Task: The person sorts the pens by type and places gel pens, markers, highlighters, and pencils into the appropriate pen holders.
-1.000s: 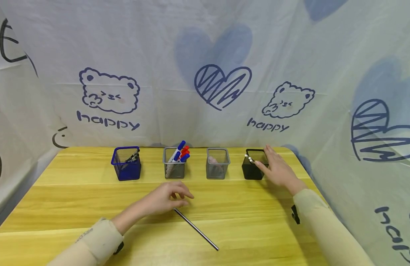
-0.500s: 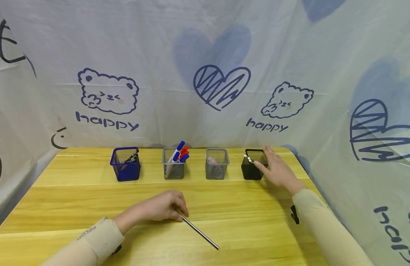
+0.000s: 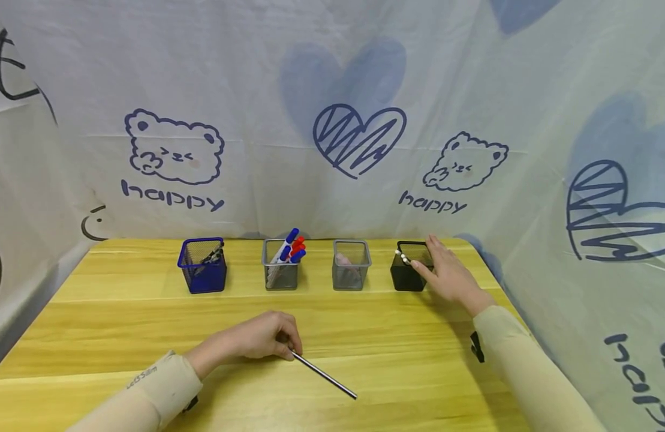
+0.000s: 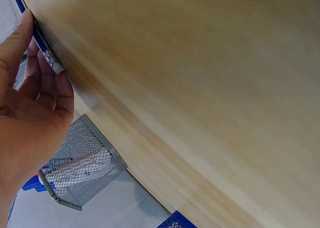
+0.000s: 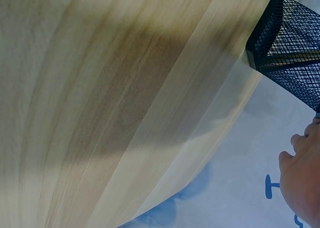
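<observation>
My left hand [image 3: 267,336] pinches a pencil [image 3: 327,377] low over the wooden table in the head view. In the left wrist view the pencil [image 4: 40,40] is dark, with a metal band and a pale eraser at the end by the fingers. The pencil's other end points to the front right. At the back right, my right hand [image 3: 452,273] rests against the right side of a black mesh pen holder [image 3: 408,279], thumb at the front rim and fingers straight toward the back. White-tipped sticks poke out of that holder. The right wrist view shows the holder [image 5: 285,43] at its edge.
Along the table's back edge stand a blue mesh holder [image 3: 207,279] with dark pens, a grey one [image 3: 282,281] with blue- and red-capped markers, and another grey one [image 3: 349,279] with something pinkish inside. A printed cloth [image 3: 246,90] hangs behind the table [image 3: 122,324].
My left hand has come down onto the pencil and taken its near-hand end between thumb and fingers; the pencil has turned slightly. The right hand stays at the black holder.
</observation>
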A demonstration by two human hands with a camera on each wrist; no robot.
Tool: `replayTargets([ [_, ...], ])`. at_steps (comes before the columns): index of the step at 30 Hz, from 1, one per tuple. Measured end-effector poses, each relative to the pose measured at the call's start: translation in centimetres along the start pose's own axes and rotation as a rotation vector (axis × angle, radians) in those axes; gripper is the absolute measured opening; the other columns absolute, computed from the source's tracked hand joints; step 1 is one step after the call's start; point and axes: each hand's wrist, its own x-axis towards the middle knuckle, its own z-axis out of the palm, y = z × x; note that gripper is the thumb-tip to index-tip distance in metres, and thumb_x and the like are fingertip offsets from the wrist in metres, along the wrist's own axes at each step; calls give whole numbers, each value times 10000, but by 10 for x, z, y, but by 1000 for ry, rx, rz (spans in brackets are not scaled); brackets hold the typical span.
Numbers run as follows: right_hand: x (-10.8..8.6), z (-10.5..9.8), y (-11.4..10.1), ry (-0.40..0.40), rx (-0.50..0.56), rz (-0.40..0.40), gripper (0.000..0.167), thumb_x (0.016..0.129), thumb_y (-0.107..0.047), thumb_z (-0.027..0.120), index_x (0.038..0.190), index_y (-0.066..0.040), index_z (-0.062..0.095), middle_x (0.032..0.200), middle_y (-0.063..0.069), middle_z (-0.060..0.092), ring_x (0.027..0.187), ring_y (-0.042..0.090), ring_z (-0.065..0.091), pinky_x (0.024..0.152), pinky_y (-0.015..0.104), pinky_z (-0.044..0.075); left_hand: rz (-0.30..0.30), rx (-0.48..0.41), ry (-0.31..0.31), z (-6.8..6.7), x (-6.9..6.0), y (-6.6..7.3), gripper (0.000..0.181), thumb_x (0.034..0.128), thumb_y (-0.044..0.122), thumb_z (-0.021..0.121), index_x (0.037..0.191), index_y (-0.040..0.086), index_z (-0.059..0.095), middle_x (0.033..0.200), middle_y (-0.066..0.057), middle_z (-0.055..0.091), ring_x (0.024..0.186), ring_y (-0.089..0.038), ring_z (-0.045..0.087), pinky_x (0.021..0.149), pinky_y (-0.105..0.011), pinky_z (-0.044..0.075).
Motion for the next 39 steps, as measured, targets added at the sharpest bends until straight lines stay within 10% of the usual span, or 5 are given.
replayTargets([
  [23, -1, 0, -1, 7, 1, -5, 931, 1067, -674, 291, 1659, -4, 31, 1737, 179, -19, 1594, 402, 50, 1287, 573, 50, -43, -1, -37, -5, -4, 1, 107, 1027, 141, 656, 1004, 195, 745, 1008, 103, 628, 951, -40, 588, 881, -277, 532],
  [39, -1, 0, -1, 1, 6, 2, 933, 1065, -679, 283, 1660, -13, 15, 1737, 175, -31, 1595, 397, 31, 1287, 571, 43, 68, 26, 175, -20, 6, 19, 154, 1036, 80, 633, 1082, 149, 762, 1053, 59, 681, 971, -96, 613, 855, -295, 556],
])
